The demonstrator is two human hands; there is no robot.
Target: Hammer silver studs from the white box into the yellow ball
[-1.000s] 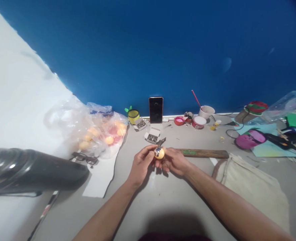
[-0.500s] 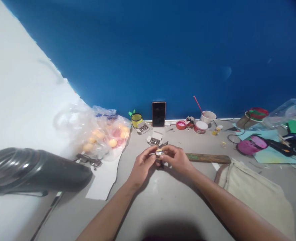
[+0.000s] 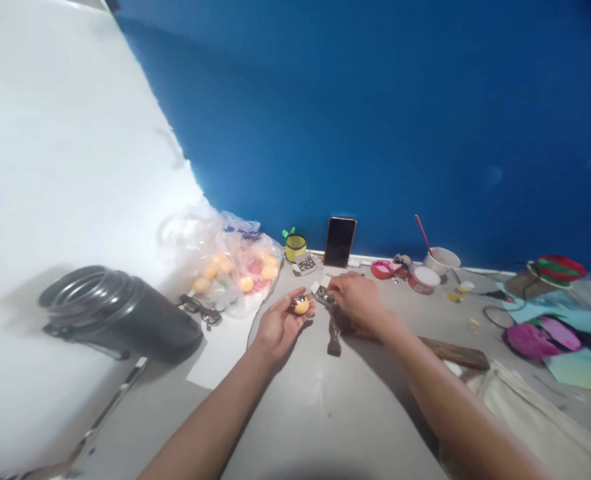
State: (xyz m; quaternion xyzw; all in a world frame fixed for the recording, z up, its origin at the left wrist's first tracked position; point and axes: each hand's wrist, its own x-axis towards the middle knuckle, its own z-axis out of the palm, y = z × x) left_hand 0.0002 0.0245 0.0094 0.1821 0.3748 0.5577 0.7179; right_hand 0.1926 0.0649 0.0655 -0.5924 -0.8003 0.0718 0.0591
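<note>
In my left hand (image 3: 278, 327), turned palm up, rests a small yellow-orange ball (image 3: 301, 305) held at the fingers. Shiny silver metal pieces cover its upper side. My right hand (image 3: 358, 300) is over a small open white box (image 3: 320, 291) of little silver metal pieces, fingertips bunched together at its edge. Whatever those fingers pinch is too small to make out. Under my right wrist lies a hammer, its dark metal head (image 3: 334, 337) near me and its wooden handle (image 3: 455, 352) reaching right, partly hidden by my forearm.
Behind stand a phone (image 3: 340, 241), a second small box (image 3: 305, 264) and a yellow mesh cup (image 3: 295, 247). Left are a bag of orange balls (image 3: 220, 267), eyeglasses (image 3: 201, 311) and a dark flask (image 3: 125, 313). Rightward sit a white cup (image 3: 443, 260), pink pouch (image 3: 540, 339) and cream cloth (image 3: 535, 420).
Both hands were together at the ball. My right hand has let go of it and moved to the box; my left keeps the ball, palm now up. The view has shifted left and tilted.
</note>
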